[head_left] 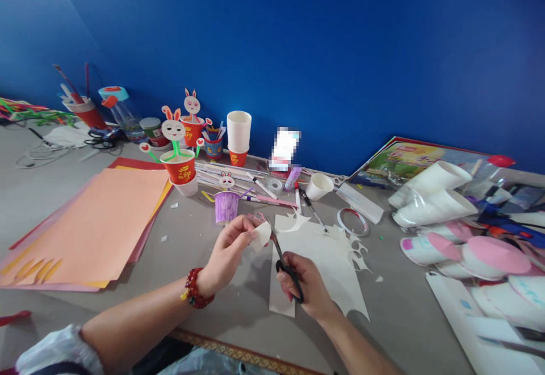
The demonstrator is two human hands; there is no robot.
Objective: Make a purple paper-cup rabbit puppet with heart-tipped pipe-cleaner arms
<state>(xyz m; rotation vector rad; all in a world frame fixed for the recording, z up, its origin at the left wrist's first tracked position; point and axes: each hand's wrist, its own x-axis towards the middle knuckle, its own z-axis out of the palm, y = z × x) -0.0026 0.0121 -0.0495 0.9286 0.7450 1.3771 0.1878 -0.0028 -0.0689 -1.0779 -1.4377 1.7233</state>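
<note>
Between the fingertips of my left hand (234,250) is a small piece of white paper (260,236). My right hand (309,284) grips black-handled scissors (290,276), fingers through the loops. The blades point up and away, right at the right edge of the paper piece; whether they are parted is hard to tell. Beneath my right hand lies a larger white sheet (327,261) with curved cut-outs along its edges. Just beyond my left hand stands a purple-coloured paper cup (226,207) with a small rabbit face on it.
Coloured paper sheets (93,216) lie at left. Red rabbit cups (179,171) and a stack of white cups (239,131) stand at the back. A black pen (313,209) and a tape roll (352,222) sit beyond the sheet. Bagged cups (434,193) and pink-topped cups (498,256) crowd the right.
</note>
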